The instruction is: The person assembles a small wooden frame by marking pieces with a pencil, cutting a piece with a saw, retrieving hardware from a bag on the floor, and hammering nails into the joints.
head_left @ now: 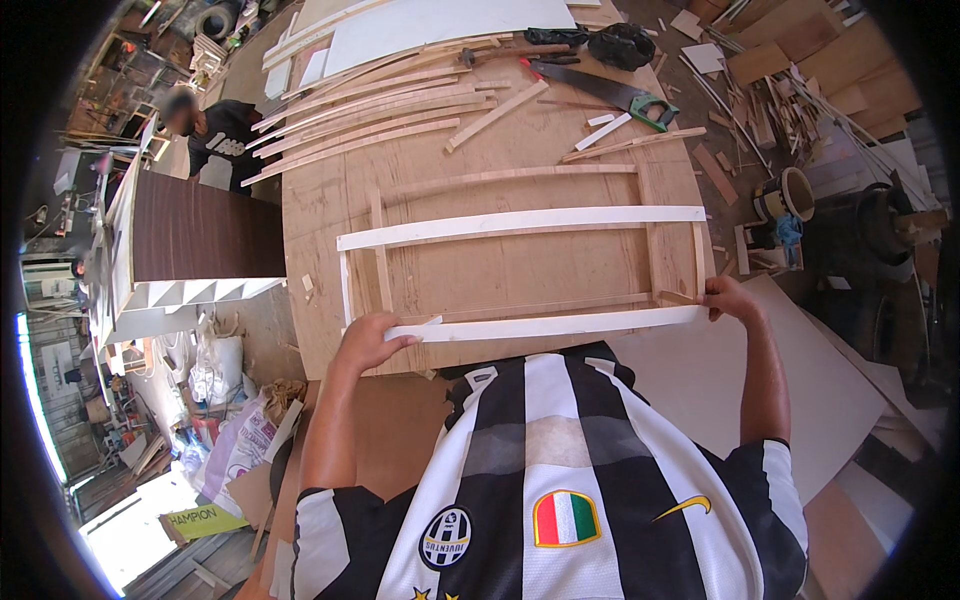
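A rectangular wooden frame [520, 223] of thin strips rests on the large plywood worktop [500, 355] in front of me. Its upper long strips are white-faced, and bare wood strips show below and behind them. My left hand [371, 343] is closed round the near left corner, thumb lying along the near white strip [560, 325]. At the other end of that strip, my right hand [731, 299] grips the near right corner, fingers curled over the edge. Both hands partly hide the corner joints.
Beyond the frame lie several loose wood strips [385, 110], a green-handled handsaw [610, 92], a hammer [500, 52] and a black plastic bag [620, 46]. A dark brown cabinet panel [205, 230] stands left, near another person [215, 135]. A bucket [785, 195] and offcuts are at right.
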The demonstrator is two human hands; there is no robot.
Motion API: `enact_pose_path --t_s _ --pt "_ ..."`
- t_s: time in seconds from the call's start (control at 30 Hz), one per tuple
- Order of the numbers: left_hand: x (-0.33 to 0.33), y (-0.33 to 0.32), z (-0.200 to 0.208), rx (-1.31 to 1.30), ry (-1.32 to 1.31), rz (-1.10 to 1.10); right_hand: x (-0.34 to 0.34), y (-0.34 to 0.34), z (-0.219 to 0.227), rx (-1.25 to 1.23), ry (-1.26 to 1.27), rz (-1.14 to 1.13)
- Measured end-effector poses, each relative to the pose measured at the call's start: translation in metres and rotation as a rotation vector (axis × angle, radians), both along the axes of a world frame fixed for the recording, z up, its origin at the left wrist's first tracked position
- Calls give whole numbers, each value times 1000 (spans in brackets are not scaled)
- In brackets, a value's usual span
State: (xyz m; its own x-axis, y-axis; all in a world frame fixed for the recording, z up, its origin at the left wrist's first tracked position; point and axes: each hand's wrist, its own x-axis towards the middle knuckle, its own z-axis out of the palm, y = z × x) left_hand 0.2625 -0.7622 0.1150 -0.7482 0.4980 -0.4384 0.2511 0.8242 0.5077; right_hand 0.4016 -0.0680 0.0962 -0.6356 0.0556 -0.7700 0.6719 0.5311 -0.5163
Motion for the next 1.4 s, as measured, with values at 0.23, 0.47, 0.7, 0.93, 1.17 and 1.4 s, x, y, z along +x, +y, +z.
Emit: enact_pose_path --t_s 0.23,0.47,0.7,0.93,1.17,1.4 --pt "-4 -5 -16 57 219 -215 -12 -3 10 10 22 -51" --pt "17 -23 -35 124 417 -125 -30 -53 33 578 540 217" --pt "37 -27 -39 115 697 -85 -90 -255 62 324 635 421" --pt "109 -36 -69 239 1058 279 -120 -421 54 68 858 913" --pt "126 -20 -183 307 502 517 -131 -495 27 52 869 1014" --pt "85 -8 -234 188 563 232 -126 -515 15 202 774 1031"
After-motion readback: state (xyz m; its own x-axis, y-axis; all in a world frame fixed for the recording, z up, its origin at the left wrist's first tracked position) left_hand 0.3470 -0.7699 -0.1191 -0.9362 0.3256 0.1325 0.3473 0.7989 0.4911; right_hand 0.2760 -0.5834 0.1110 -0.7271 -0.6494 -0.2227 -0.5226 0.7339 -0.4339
